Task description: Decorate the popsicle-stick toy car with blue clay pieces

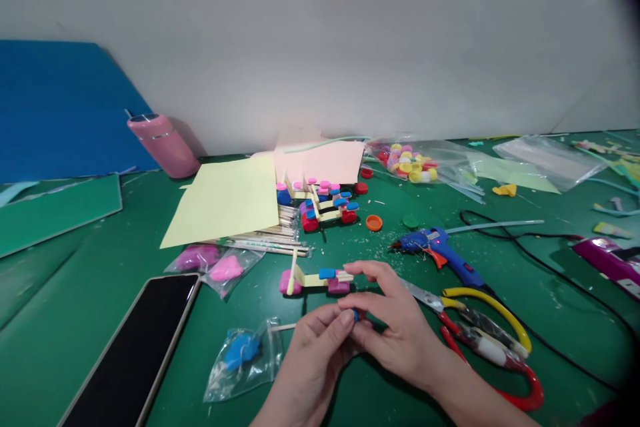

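My left hand [313, 353] and my right hand [395, 323] meet low in the middle of the view, fingers pinched together on a small blue piece [355, 313] and a thin wooden stick [283, 327] that juts out to the left. Just beyond the fingertips lies a small craft model [315, 278] made of pale sticks with pink bottle-cap wheels and a blue cap on top. My right index finger reaches toward its right end. Several finished models [323, 203] of the same kind stand farther back.
A blue glue gun [443, 250] and red-and-yellow scissors [487, 333] lie right of my hands, a black cable behind. A phone [135, 350], bags of blue [243, 353] and pink [215, 263] pieces, yellow paper [225, 200] and a pink bottle [163, 143] lie left.
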The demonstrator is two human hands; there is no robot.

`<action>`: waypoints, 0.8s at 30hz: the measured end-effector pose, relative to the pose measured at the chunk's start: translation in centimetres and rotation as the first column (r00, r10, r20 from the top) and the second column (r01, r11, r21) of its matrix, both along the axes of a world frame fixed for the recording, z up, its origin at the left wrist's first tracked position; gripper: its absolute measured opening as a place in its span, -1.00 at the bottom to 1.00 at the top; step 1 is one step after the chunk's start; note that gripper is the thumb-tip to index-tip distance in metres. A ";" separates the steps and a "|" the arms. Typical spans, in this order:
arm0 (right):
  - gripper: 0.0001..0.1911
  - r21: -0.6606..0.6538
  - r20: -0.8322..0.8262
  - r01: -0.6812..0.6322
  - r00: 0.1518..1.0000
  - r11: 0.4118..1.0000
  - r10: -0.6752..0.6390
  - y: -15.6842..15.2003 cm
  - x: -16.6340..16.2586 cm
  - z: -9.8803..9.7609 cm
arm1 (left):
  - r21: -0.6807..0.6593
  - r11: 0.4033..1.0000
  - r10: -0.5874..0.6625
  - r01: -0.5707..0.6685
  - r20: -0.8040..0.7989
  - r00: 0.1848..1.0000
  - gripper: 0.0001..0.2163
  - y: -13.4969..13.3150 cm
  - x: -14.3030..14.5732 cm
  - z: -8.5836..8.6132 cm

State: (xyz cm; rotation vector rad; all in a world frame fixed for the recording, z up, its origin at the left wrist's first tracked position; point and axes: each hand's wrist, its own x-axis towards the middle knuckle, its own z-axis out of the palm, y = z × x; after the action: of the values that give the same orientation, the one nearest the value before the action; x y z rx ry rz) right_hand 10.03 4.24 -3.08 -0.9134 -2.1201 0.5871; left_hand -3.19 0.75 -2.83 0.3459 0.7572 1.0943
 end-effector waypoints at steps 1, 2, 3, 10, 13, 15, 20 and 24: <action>-0.73 0.002 -0.004 -0.002 1.000 1.000 0.002 0.0 0.0 0.0 | -0.002 1.000 0.011 -0.011 -0.019 1.000 -0.90 0.0 0.0 0.0; -0.72 0.005 -0.005 -0.004 1.000 1.000 0.004 -0.1 0.0 0.0 | -0.003 1.000 0.017 -0.017 -0.033 0.999 -0.90 0.0 0.0 0.0; -0.72 0.012 -0.005 -0.004 1.000 1.000 0.004 -0.1 0.0 0.1 | -0.001 1.000 0.020 -0.020 -0.039 0.999 -0.90 0.0 -0.1 -0.1; -0.70 0.002 0.036 -0.005 0.999 1.000 0.005 0.0 0.2 0.3 | 0.019 1.000 -0.009 0.010 -0.058 0.998 -0.87 -0.1 0.1 0.0; -0.68 0.016 0.032 -0.011 0.999 1.000 0.010 0.0 0.2 0.2 | -0.003 1.000 0.011 -0.011 -0.128 0.992 -0.91 0.0 0.1 0.0; -0.66 0.018 0.033 -0.013 0.999 1.000 0.013 0.0 0.1 0.2 | -0.004 1.000 0.020 -0.021 -0.167 0.986 -0.91 0.0 0.1 0.0; -0.69 0.024 0.045 -0.010 0.999 1.000 0.009 0.0 0.1 0.2 | -0.008 0.999 0.039 -0.042 -0.195 0.980 -0.90 0.0 0.1 -0.1; -0.70 0.031 0.043 -0.001 0.999 1.000 0.000 0.0 0.2 0.1 | -0.019 0.999 0.036 -0.040 -0.169 0.985 -0.89 0.0 0.1 -0.3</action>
State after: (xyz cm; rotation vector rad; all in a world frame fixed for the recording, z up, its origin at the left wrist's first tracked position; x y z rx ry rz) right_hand 10.24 4.26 -2.98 -0.9159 -2.1619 0.5384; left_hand -3.07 0.71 -3.10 0.4103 0.9284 1.1015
